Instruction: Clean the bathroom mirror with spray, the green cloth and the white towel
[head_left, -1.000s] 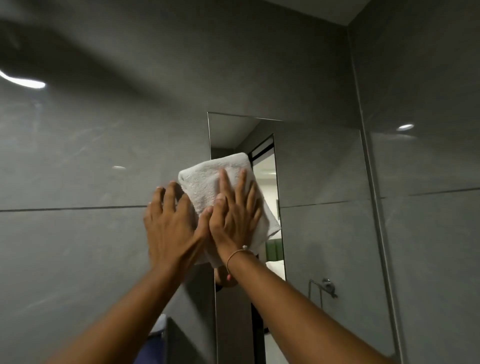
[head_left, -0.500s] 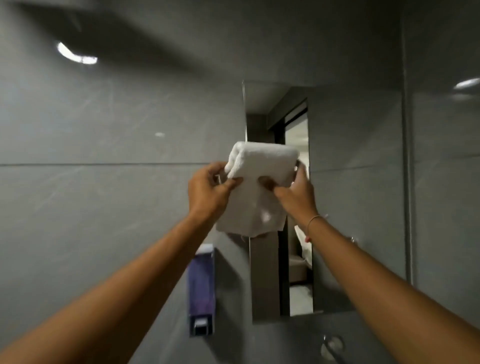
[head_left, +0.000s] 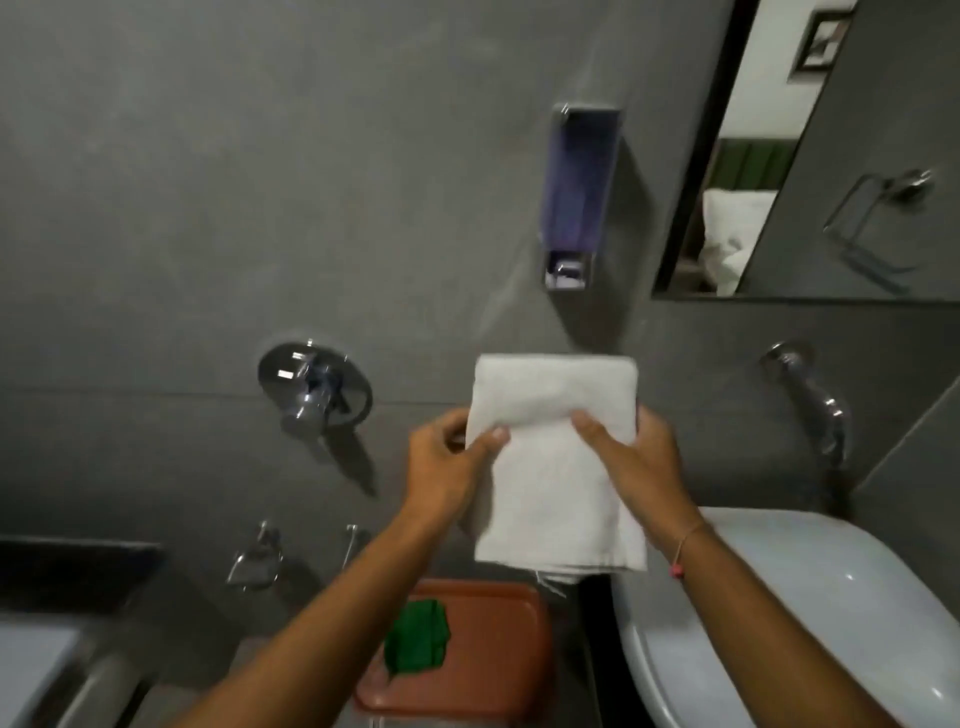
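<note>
I see my left hand (head_left: 441, 462) and right hand (head_left: 636, 457) both closed on the folded white towel (head_left: 558, 467), above the green cloth (head_left: 417, 643) lying on the brown tray (head_left: 498, 654).

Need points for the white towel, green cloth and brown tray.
white towel (head_left: 558, 488), head view, middle of the hanging front panel.
green cloth (head_left: 418, 644), head view, centre of the crumpled cloth.
brown tray (head_left: 498, 654), head view, bare floor right of the cloth.
</note>
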